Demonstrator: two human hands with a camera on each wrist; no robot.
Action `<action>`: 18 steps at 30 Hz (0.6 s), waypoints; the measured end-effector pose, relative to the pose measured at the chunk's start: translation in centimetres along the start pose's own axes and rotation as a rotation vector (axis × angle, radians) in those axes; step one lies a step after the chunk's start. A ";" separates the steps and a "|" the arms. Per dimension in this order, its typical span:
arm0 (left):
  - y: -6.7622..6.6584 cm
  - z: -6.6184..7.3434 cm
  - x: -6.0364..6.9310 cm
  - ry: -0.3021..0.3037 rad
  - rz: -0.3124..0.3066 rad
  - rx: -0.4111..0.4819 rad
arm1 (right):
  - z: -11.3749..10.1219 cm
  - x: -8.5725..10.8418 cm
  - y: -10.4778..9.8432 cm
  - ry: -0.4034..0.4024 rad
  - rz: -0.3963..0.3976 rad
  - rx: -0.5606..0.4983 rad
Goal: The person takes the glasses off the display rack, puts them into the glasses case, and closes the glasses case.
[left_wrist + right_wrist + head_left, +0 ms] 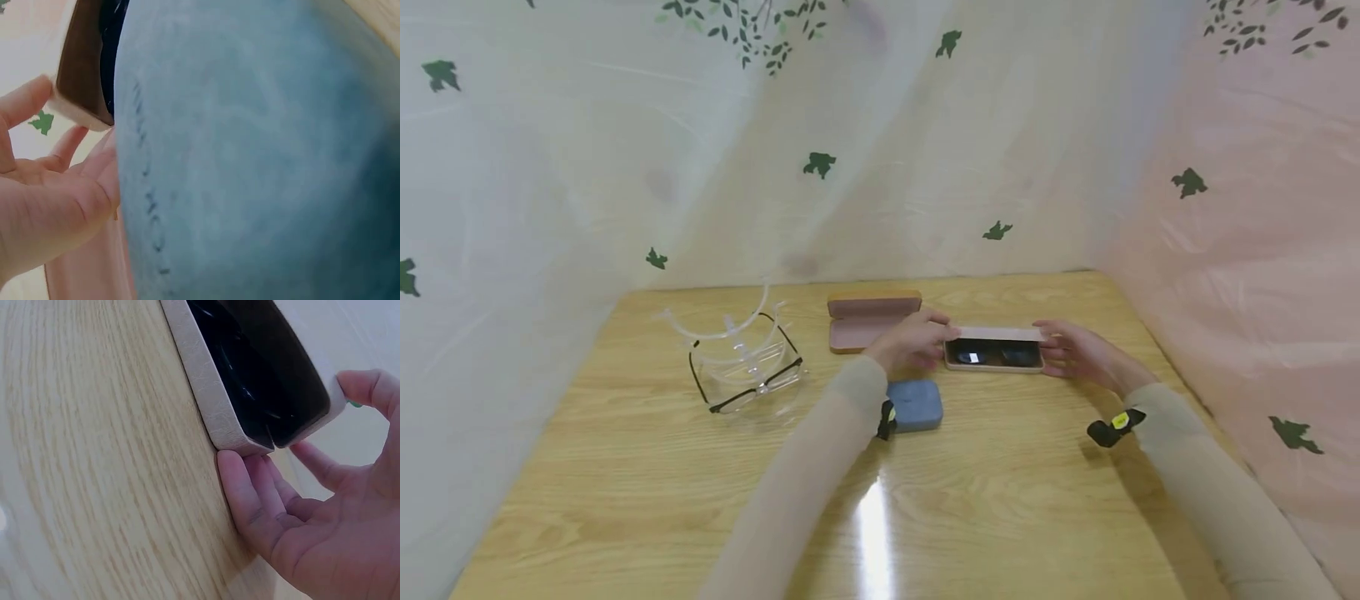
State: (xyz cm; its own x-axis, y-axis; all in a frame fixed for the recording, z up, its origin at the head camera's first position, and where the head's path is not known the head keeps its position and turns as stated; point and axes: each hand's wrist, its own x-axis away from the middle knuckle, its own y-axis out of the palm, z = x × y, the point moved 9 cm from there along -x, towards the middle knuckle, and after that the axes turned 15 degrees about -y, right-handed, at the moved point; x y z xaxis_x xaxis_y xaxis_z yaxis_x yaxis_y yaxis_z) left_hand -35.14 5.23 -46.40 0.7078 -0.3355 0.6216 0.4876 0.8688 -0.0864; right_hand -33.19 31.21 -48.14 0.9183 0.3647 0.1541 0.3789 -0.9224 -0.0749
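A pale glasses case (1030, 367) with dark sunglasses (985, 354) inside lies at the right back, its lid partly raised. My left hand (917, 340) touches its left end; in the left wrist view the thumb of my left hand (56, 200) is at the lid's corner. My right hand (1082, 354) holds the right end. The right wrist view shows the thumb of my right hand (331, 519) on the lid of the case (209, 394) and the other fingers curved against its end.
A blue case (916, 406) lies below my left forearm's wrist, large in the left wrist view. An orange case with pink lining (853, 335) stands open behind. At the left, black-framed glasses (737, 402) rest on a clear stand (745, 352).
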 end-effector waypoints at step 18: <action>-0.1 -0.2 -0.1 -0.022 0.089 -0.024 | 0.2 0.0 0.6 -0.004 -0.002 0.052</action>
State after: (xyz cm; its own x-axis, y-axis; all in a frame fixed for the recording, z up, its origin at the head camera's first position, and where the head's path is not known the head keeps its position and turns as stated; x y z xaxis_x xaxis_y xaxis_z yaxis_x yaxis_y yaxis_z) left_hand -35.15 5.10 -46.62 0.7380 -0.2487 0.6273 0.4351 0.8859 -0.1606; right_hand -32.99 30.68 -48.40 0.9180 0.3669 0.1502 0.3858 -0.9140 -0.1254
